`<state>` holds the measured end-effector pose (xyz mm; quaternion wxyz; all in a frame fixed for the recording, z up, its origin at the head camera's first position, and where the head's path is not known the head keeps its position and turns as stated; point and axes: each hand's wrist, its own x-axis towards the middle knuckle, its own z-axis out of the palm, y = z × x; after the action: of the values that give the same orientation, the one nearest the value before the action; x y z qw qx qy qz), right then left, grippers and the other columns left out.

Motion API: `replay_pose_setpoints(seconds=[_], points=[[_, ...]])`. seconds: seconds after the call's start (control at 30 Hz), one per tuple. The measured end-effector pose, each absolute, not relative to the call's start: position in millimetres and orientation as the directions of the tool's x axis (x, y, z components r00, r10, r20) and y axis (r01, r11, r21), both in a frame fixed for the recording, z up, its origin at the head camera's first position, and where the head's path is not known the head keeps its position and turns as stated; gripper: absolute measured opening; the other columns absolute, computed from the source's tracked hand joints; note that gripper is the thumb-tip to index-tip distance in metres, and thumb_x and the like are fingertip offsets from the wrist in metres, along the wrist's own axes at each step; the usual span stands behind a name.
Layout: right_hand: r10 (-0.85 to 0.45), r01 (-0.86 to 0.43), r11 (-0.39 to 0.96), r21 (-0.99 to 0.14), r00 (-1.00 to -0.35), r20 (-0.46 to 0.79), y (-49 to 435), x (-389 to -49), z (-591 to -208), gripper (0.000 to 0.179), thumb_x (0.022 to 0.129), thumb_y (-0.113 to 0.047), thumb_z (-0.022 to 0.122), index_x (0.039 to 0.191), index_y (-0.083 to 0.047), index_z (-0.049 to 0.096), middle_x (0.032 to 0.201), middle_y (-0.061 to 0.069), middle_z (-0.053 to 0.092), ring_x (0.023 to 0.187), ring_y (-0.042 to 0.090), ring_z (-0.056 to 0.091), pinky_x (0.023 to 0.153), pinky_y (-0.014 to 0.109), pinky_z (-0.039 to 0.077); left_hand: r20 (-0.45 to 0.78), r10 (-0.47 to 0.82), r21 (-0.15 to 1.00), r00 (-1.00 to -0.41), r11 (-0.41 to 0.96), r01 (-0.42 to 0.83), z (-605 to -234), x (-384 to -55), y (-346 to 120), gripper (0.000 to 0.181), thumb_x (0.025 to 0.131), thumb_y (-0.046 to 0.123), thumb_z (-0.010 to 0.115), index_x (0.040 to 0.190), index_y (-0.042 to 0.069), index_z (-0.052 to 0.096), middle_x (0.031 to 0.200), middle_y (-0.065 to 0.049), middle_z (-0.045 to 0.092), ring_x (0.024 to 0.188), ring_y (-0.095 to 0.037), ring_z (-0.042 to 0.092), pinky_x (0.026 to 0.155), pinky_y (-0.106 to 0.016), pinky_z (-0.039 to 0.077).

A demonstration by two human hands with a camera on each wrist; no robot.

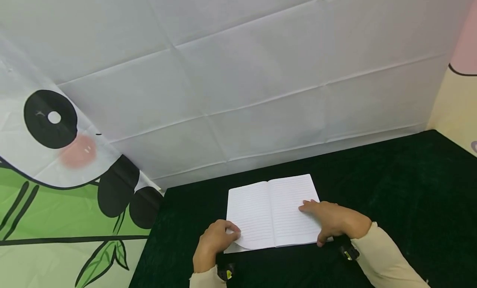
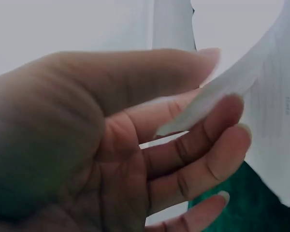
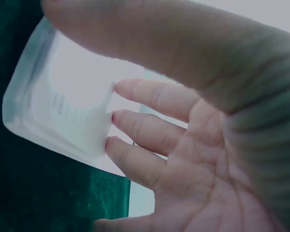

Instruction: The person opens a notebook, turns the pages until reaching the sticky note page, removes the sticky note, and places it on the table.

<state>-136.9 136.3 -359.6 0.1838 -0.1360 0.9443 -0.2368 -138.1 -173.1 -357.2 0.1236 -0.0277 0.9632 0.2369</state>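
Note:
An open notebook (image 1: 253,213) with lined white pages lies on the dark green cloth in the head view. At its lower left corner my left hand (image 1: 218,240) pinches a page, whose corner is lifted. The left wrist view shows that page (image 2: 217,96) curving between the thumb and the bent fingers of my left hand (image 2: 150,130). My right hand (image 1: 335,219) rests over the right page's outer edge, fingers spread and thumb near the lower corner. In the right wrist view the fingertips of my right hand (image 3: 183,130) touch the paper (image 3: 72,111), fingers fairly straight.
The dark green cloth (image 1: 391,188) spreads around the notebook. Behind it hangs a creased white sheet (image 1: 261,81). A printed cartoon backdrop (image 1: 74,209) stands at the left, and a cream and pink panel (image 1: 458,102) at the right. Small black devices sit at both wrists.

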Motion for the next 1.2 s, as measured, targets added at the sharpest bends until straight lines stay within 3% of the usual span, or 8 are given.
replay_pose_setpoints(seconds=[0.3, 0.47, 0.6, 0.77, 0.87, 1.0, 1.1, 1.2], points=[[-0.320, -0.164, 0.865, -0.474, -0.909, -0.269, 138, -139, -359, 0.097, 0.056, -0.005, 0.095, 0.143, -0.011, 0.053, 0.154, 0.021, 0.047, 0.141, 0.047, 0.043, 0.112, 0.076, 0.021, -0.110, -0.054, 0.437, -0.992, 0.894, -0.097, -367, -143, -174, 0.017, 0.092, 0.017, 0.070, 0.088, 0.003, 0.080, 0.117, -0.016, 0.068, 0.097, -0.027, 0.057, 0.085, -0.050, 0.050], [-0.319, -0.155, 0.866, -0.476, -0.904, -0.285, 139, -138, -360, 0.094, 0.058, -0.007, 0.095, 0.143, -0.011, 0.054, 0.154, 0.021, 0.047, 0.141, 0.048, 0.043, 0.113, 0.075, 0.021, -0.037, -0.050, 0.408, -0.998, 0.911, -0.061, -372, -142, -170, 0.011, 0.086, 0.015, 0.076, 0.079, 0.005, 0.077, 0.139, -0.018, 0.058, 0.117, -0.038, 0.051, 0.099, -0.059, 0.042], [-0.325, -0.165, 0.860, -0.482, -0.907, -0.269, 140, -136, -362, 0.097, 0.055, -0.007, 0.096, 0.142, -0.011, 0.054, 0.154, 0.021, 0.048, 0.138, 0.045, 0.046, 0.113, 0.074, 0.022, -0.074, -0.001, 0.432, -0.997, 0.901, -0.033, -376, -144, -165, 0.011, 0.083, 0.015, 0.080, 0.079, 0.012, 0.069, 0.151, -0.020, 0.051, 0.128, -0.042, 0.050, 0.105, -0.063, 0.039], [-0.309, -0.152, 0.866, -0.475, -0.912, -0.270, 139, -136, -362, 0.099, 0.055, -0.003, 0.095, 0.144, -0.011, 0.052, 0.154, 0.020, 0.047, 0.129, 0.041, 0.053, 0.111, 0.071, 0.028, -0.173, 0.122, 0.478, -0.977, 0.878, 0.025, -377, -147, -160, 0.018, 0.083, 0.000, 0.074, 0.089, 0.014, 0.063, 0.152, -0.022, 0.050, 0.118, -0.038, 0.056, 0.095, -0.060, 0.046], [-0.311, -0.147, 0.865, -0.480, -0.908, -0.282, 139, -136, -361, 0.095, 0.058, -0.003, 0.093, 0.144, -0.012, 0.053, 0.156, 0.020, 0.045, 0.132, 0.043, 0.051, 0.110, 0.068, 0.034, -0.175, 0.172, 0.501, -0.970, 0.863, 0.063, -376, -147, -157, 0.020, 0.083, -0.005, 0.069, 0.089, 0.012, 0.062, 0.151, -0.024, 0.049, 0.128, -0.043, 0.053, 0.107, -0.064, 0.040], [-0.342, -0.171, 0.850, -0.499, -0.899, -0.273, 142, -135, -358, 0.074, 0.068, -0.009, 0.089, 0.137, -0.011, 0.060, 0.153, 0.020, 0.048, 0.138, 0.046, 0.046, 0.111, 0.066, 0.036, -0.150, 0.173, 0.534, -0.973, 0.843, 0.067, -374, -146, -151, 0.011, 0.085, 0.000, 0.068, 0.088, 0.008, 0.062, 0.141, -0.026, 0.057, 0.137, -0.047, 0.047, 0.121, -0.066, 0.019], [-0.362, -0.186, 0.830, -0.526, -0.897, -0.254, 143, -136, -356, 0.038, 0.080, -0.013, 0.082, 0.115, -0.012, 0.069, 0.128, 0.017, 0.066, 0.115, 0.037, 0.063, 0.098, 0.055, 0.050, -0.132, 0.163, 0.535, -0.978, 0.842, 0.068, -374, -145, -145, 0.009, 0.088, 0.006, 0.070, 0.086, 0.009, 0.061, 0.136, -0.025, 0.060, 0.134, -0.046, 0.050, 0.119, -0.066, 0.023], [-0.375, -0.211, 0.820, -0.532, -0.901, -0.220, 143, -138, -353, 0.020, 0.089, -0.014, 0.075, 0.108, -0.011, 0.069, 0.110, 0.008, 0.069, 0.094, 0.020, 0.062, 0.085, 0.047, 0.054, -0.121, 0.204, 0.544, -0.971, 0.832, 0.107, -375, -144, -137, 0.011, 0.091, 0.009, 0.069, 0.084, 0.010, 0.060, 0.143, -0.027, 0.054, 0.139, -0.047, 0.045, 0.119, -0.066, 0.024]])
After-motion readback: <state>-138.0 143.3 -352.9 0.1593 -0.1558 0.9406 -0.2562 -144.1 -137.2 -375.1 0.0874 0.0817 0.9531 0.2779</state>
